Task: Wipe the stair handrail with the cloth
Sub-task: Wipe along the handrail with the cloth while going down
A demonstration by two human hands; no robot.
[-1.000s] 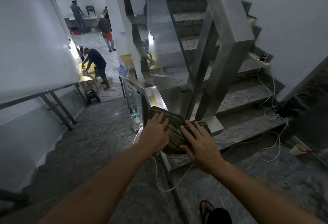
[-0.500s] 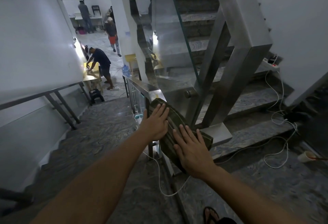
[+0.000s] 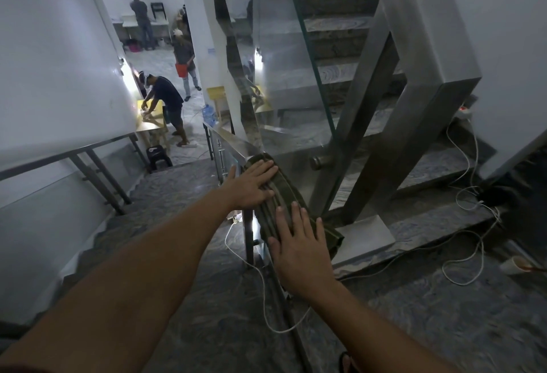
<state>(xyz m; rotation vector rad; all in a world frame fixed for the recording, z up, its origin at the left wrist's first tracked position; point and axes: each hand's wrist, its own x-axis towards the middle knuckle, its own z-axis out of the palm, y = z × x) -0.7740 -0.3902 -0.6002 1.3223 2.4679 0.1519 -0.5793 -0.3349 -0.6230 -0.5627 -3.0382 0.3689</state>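
A dark green cloth (image 3: pixel 285 198) lies lengthwise over the top of the steel stair handrail (image 3: pixel 228 139), at the corner where the rail bends downward. My left hand (image 3: pixel 251 184) presses flat on the cloth's far end, fingers spread. My right hand (image 3: pixel 299 250) presses flat on its near end, fingers spread, thumb over the left edge. Both arms are stretched forward. The rail under the cloth is hidden.
A glass panel (image 3: pixel 299 71) and thick steel posts (image 3: pixel 414 124) rise just right of the cloth. White cables (image 3: pixel 464 195) trail over the steps on the right, near a paper cup (image 3: pixel 513 264). Stairs drop on the left beside a wall rail (image 3: pixel 59 158). Several people (image 3: pixel 167 100) stand below.
The cloth has turned from lying across the rail corner to lying along it. My left hand has slid farther down the rail, and my right hand has drawn back behind it.
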